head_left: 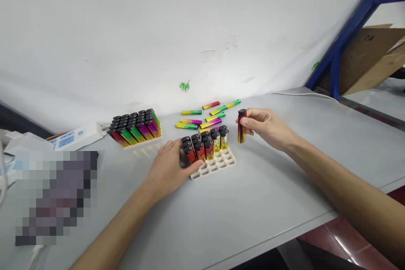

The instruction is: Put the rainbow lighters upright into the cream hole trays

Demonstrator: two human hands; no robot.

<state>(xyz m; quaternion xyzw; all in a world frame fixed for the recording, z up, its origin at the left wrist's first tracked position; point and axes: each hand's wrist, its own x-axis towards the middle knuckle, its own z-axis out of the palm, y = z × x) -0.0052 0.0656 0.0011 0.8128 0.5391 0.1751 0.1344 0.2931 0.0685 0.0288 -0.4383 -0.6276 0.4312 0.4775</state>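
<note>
In the head view, my right hand pinches a red-to-yellow lighter upright between thumb and fingers, just right of a white holed rack. My left hand is wrapped round the rack's left end, its thumb across the front and its fingers behind. Several red lighters with black tops stand in the rack's left and back holes, beside clear yellowish lighters. The front and right holes of the rack hold nothing. The fingertips of my left hand are partly hidden behind the lighters.
Loose coloured lighters lie behind the rack near the wall. To the left stands a second rack packed with multicoloured lighters, beside a white power strip. A pixelated dark object lies at front left. A white cable runs along the back right.
</note>
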